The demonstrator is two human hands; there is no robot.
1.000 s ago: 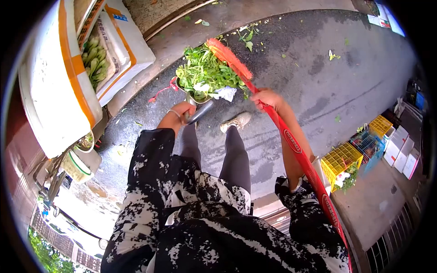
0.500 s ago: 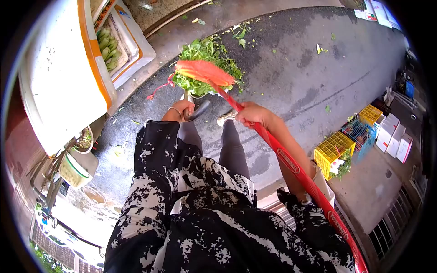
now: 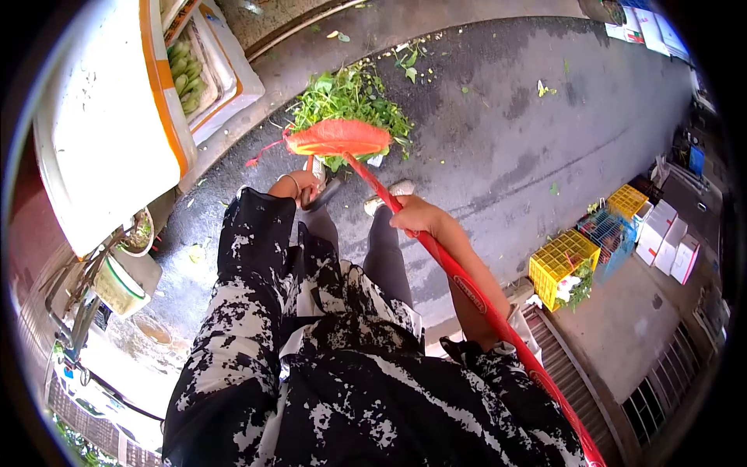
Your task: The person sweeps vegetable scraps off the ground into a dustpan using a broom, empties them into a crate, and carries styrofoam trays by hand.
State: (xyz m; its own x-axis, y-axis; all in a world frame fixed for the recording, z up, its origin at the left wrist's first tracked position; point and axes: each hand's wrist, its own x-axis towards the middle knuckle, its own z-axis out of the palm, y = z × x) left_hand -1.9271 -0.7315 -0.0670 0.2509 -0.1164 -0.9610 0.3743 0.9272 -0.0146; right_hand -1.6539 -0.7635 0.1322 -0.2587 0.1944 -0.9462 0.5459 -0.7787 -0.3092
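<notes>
My right hand [image 3: 418, 215] is wrapped round the red handle [image 3: 476, 297] of a broom. The orange-red broom head [image 3: 338, 138] lies over the near side of a heap of green leaves [image 3: 348, 95]. My left hand [image 3: 302, 187], with a bracelet at the wrist, is closed on a handle beside a dark, curved grip [image 3: 323, 194]. What that handle belongs to is mostly hidden under the leaves and broom head. A thin red string [image 3: 264, 151] trails out left of the heap.
White foam boxes [image 3: 109, 117], one holding green vegetables [image 3: 185, 76], stand at the upper left. A white bucket [image 3: 120, 286] is below them. Yellow crates [image 3: 562, 265], a blue cage [image 3: 607, 233] and white boxes [image 3: 667, 243] stand at the right. Leaf scraps [image 3: 546, 89] dot the pavement.
The broom head has swung from the heap's right side across to its near side, over the leaves. My right hand has moved left and towards me; my left hand keeps its hold.
</notes>
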